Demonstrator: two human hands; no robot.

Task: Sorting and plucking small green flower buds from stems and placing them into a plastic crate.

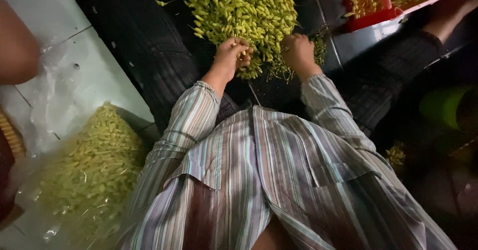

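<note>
Yellow-green slender flower buds [244, 6] lie heaped on the dark floor at the far middle of the scene, just beyond both hands. The left hand [233, 55] curls around a few buds at the heap's near edge. The right hand [298, 52] is closed in a fist over thin green stems [279, 71], just right of the left hand. A clear plastic bag of similar buds [92, 170] sits near left.

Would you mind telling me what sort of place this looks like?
Probably an informal produce-sorting spot on a tiled floor: a heap of yellow-green buds, a clear bag of them, and a red crate holding more.
</note>
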